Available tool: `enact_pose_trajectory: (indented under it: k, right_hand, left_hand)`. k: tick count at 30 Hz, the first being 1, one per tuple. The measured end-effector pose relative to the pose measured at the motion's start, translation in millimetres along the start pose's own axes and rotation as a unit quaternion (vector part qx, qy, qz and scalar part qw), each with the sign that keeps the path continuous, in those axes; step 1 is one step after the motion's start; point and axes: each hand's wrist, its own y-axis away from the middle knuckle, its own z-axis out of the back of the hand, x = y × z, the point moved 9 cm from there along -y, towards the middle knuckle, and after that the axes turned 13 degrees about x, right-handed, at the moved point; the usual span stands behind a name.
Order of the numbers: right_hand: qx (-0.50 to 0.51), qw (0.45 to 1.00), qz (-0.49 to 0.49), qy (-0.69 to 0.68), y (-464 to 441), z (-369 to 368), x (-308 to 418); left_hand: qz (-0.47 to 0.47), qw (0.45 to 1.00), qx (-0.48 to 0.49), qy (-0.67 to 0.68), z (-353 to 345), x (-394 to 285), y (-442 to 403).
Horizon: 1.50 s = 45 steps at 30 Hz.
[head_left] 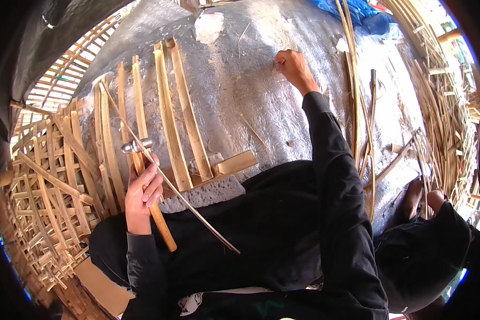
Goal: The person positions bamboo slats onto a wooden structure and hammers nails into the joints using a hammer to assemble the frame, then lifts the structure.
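Note:
My left hand [144, 188] is closed around the wooden handle of a hammer [165, 234], whose metal head points away from me. A thin bamboo strip [189, 209] runs slantwise past the hammer head and under my left thumb, its near end over my dark-clothed lap. Farther out, my right hand [294, 68] is closed above the silvery sheet [229, 106]. Its fingers are curled in, and whether anything is pinched there is hidden. Split bamboo pieces [189, 112] lie side by side ahead of my left hand, near ends by a grey block [208, 193].
Woven bamboo lattice [48, 181] stands at the left. Long thin strips [353, 96] lie right of my right arm, with a big bundle of strips [442, 133] beyond. Blue plastic [365, 21] is at the far right. Another person's dark-clothed knee [426, 256] is at the lower right.

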Motion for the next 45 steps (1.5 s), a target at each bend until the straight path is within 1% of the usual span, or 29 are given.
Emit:
enact_pose_trajectory:
  k: [3,6,8,9,11,12,13,15,16,19,21,24,28,31,33,34,35,36,37,38,39,41,42,45]
  right_hand:
    - [-0.022,0.999,-0.003,0.027,-4,1,11]
    - [-0.020,1.000,0.017,-0.007,-7,-9,12]
    - [-0.118,0.990,0.059,-0.042,-6,7,10]
    - [-0.116,0.992,0.016,-0.051,-7,14,-1]
    - [-0.144,0.989,-0.011,-0.038,1,29,-11]
    - [-0.130,0.991,-0.018,-0.032,3,30,-16]
    - [-0.129,0.991,-0.018,-0.031,6,31,-20]
    - [-0.042,0.999,-0.013,-0.023,7,15,-21]
    - [-0.053,0.998,0.014,-0.025,8,12,-15]
    - [-0.039,0.999,0.016,-0.027,8,10,-4]
    - [-0.050,0.998,0.032,-0.018,7,9,7]
    - [-0.100,0.993,0.059,0.007,8,8,21]
    - [-0.085,0.995,0.050,-0.004,-1,5,22]
    - [-0.098,0.994,0.036,0.029,-12,5,21]
    - [-0.112,0.978,0.126,0.125,-14,0,44]
    - [-0.032,0.994,0.075,0.075,-20,-13,36]
    - [-0.035,0.994,0.077,0.073,-20,-13,39]
    - [-0.034,0.989,0.093,0.112,-19,-17,43]
    - [-0.033,0.982,0.109,0.153,-18,-21,46]
    - [-0.060,0.982,0.125,0.132,-15,-17,47]
    - [-0.060,0.981,0.130,0.133,-15,-19,44]
    - [-0.044,0.978,0.144,0.146,-17,-22,42]
    - [-0.023,0.981,0.136,0.140,-15,-24,44]
    - [-0.026,0.982,0.126,0.136,-7,-14,50]
  left_hand:
    - [-0.006,1.000,-0.004,-0.002,0,-3,-1]
    - [-0.007,0.999,-0.028,-0.017,-1,-6,2]
    - [-0.008,1.000,-0.012,-0.002,-3,-5,1]
    - [-0.009,1.000,-0.012,-0.002,-4,-4,1]
    - [-0.003,0.999,-0.042,0.000,0,-3,3]
    - [-0.010,1.000,-0.008,0.010,-1,-2,0]
    - [-0.010,1.000,-0.008,0.011,0,-1,1]
    - [-0.012,1.000,-0.008,0.006,-2,-2,1]
    - [-0.013,1.000,-0.008,0.005,-4,-3,0]
    - [-0.007,1.000,-0.023,-0.006,-6,-3,0]
    - [0.000,1.000,-0.028,-0.008,-7,-2,0]
    - [0.003,0.999,-0.031,-0.010,-6,-2,1]
    - [0.002,0.999,-0.039,-0.020,-6,-3,1]
    - [0.004,0.999,-0.037,-0.013,-5,0,2]
    - [0.007,1.000,-0.019,-0.015,-7,-1,0]
    - [0.005,1.000,-0.019,-0.018,-8,-1,1]
    - [0.009,0.999,-0.032,-0.011,-7,0,1]
    - [0.012,0.999,-0.047,-0.004,-5,0,3]
    - [0.009,0.999,-0.032,-0.001,-4,1,3]
    - [0.011,1.000,-0.029,-0.005,-5,0,3]
    - [0.010,1.000,-0.026,-0.006,-7,0,2]
    - [0.004,1.000,-0.028,-0.006,-8,-2,1]
    - [0.006,0.999,-0.032,-0.007,-8,-1,1]
    - [0.010,0.999,-0.030,-0.017,-12,-3,-1]
